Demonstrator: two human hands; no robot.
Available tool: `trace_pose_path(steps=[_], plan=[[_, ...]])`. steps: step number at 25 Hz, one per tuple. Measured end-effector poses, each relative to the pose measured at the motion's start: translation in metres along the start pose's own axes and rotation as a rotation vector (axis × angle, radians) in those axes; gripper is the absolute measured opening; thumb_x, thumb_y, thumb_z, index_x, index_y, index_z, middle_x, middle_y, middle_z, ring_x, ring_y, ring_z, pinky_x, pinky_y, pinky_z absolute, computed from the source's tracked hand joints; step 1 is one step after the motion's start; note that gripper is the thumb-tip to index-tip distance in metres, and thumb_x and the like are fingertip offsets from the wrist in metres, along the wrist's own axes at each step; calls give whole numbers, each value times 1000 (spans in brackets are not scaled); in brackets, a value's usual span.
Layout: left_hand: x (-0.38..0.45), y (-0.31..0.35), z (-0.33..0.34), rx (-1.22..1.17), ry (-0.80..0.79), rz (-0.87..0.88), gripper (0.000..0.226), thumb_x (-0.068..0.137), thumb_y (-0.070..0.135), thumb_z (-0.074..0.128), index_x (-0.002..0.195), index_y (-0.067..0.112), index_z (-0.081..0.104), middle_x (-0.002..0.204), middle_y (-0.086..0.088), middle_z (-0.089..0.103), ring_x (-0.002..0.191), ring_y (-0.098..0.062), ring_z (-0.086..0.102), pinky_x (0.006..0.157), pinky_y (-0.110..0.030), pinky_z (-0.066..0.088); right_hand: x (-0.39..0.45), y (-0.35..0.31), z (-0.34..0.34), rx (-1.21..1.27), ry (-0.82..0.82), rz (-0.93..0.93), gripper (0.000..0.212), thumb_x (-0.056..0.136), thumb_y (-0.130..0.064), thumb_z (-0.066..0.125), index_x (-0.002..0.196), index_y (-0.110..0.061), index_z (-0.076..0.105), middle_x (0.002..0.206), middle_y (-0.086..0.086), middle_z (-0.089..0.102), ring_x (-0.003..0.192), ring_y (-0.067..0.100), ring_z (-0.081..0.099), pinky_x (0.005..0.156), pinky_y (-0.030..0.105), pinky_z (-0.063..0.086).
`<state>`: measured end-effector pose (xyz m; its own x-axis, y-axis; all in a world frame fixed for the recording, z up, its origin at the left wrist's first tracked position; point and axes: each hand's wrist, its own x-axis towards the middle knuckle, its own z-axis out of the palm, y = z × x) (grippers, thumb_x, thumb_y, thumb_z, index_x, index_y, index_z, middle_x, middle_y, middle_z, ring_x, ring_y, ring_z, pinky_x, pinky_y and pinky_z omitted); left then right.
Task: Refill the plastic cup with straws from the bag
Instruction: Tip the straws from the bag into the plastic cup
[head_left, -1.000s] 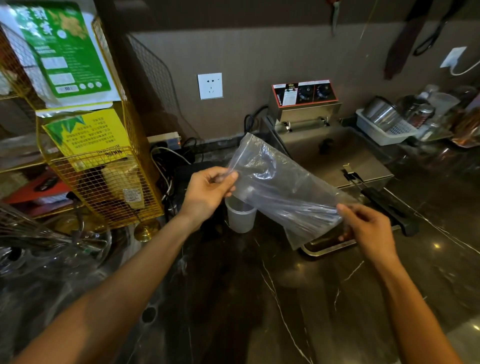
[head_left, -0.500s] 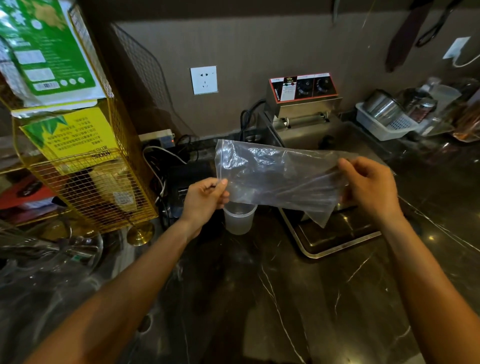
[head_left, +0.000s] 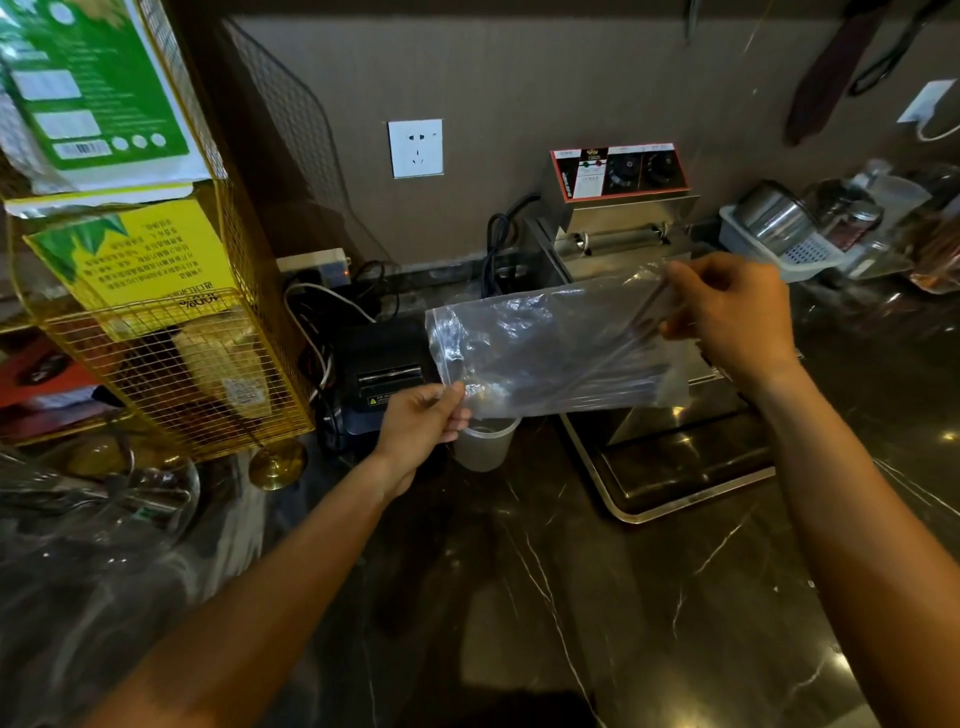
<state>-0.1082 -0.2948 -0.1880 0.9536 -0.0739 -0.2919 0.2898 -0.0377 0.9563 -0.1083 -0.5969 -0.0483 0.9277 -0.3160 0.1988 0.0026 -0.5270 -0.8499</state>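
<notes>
A: What lies nearest?

B: The dark marble counter (head_left: 597, 597), with both bare forearms reaching in from 6 o'clock.

A: And the hands?

B: The left hand (head_left: 418, 423) pinches the lower left corner of a clear plastic bag (head_left: 540, 348) between thumb and fingers. The right hand (head_left: 737, 317), at about 2 o'clock from it, pinches the bag's upper right end. The bag hangs stretched between them, roughly level, above the counter.

A: Any straws?

B: Thin dark straws (head_left: 618, 376) lie along the lower part of the bag, towards the right end. How many, I cannot tell.

A: Where is the cup?

B: The frosted plastic cup (head_left: 483, 444) stands upright on the counter just under the bag's left end, touching distance from the left hand's fingers. I cannot see inside it well.

A: Further back?

B: A steel tray (head_left: 675, 504) at 3 o'clock of the cup, a black receipt printer (head_left: 382, 374) at its 11 o'clock, a gold wire rack (head_left: 171, 374) at 9 o'clock. Behind the bag stands an electric fryer (head_left: 618, 208), with a white wall socket (head_left: 415, 148) at 12 o'clock.
</notes>
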Motion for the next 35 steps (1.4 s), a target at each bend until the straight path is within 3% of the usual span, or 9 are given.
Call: trace_pose_path(steps=[6,10,12,17,22,28,31,35], plan=[[0,-5,5,-20,-58,-45,34,102,34,58,114,7,73,105,-13,78,96,-20,75,85,-29,62,15,-26,4,-86,-2,-143,33,100,-33,66,95,-1,74,82,17,77,71,27,77,70,43,66],[-3,-10,10,-41,-79,-66,32,103,33,56,115,8,73,104,-11,78,101,-24,75,90,-34,61,20,-46,12,-141,-11,-211,34,100,-31,68,91,1,73,76,11,75,59,11,75,64,32,66],[-4,-15,12,-45,-90,-75,33,103,34,56,116,10,73,104,-9,79,100,-22,76,93,-37,59,21,-57,17,-178,-33,-244,32,100,-31,67,93,-1,74,79,9,76,60,12,75,65,30,65],[-10,-22,15,-102,-100,-118,32,104,32,53,117,9,71,111,-16,77,104,-28,74,92,-40,59,22,-80,34,-280,-87,-341,36,102,-32,63,98,2,72,81,17,74,62,8,74,68,33,63],[-12,-27,14,-200,-111,-157,31,105,30,52,116,8,70,106,-16,74,101,-31,68,97,-47,56,24,-97,50,-349,-108,-415,33,102,-36,63,93,-6,73,75,6,74,54,-4,68,70,32,62],[-16,-31,21,-256,-116,-178,29,105,34,53,116,14,71,113,-10,78,108,-24,74,96,-39,60,26,-114,62,-320,-115,-462,33,99,-36,67,87,-6,73,68,4,71,53,3,69,68,33,62],[-20,-33,23,-275,-111,-175,30,105,33,52,118,14,71,111,-9,78,106,-22,75,91,-34,60,25,-120,66,-355,-133,-509,36,99,-37,67,87,-4,74,69,4,72,59,6,71,66,27,57],[-27,-37,26,-284,-132,-176,28,105,31,52,116,15,71,113,-12,77,106,-24,74,88,-33,60,21,-123,68,-393,-176,-516,33,100,-35,66,88,-6,75,64,-10,65,61,1,70,62,14,51]])
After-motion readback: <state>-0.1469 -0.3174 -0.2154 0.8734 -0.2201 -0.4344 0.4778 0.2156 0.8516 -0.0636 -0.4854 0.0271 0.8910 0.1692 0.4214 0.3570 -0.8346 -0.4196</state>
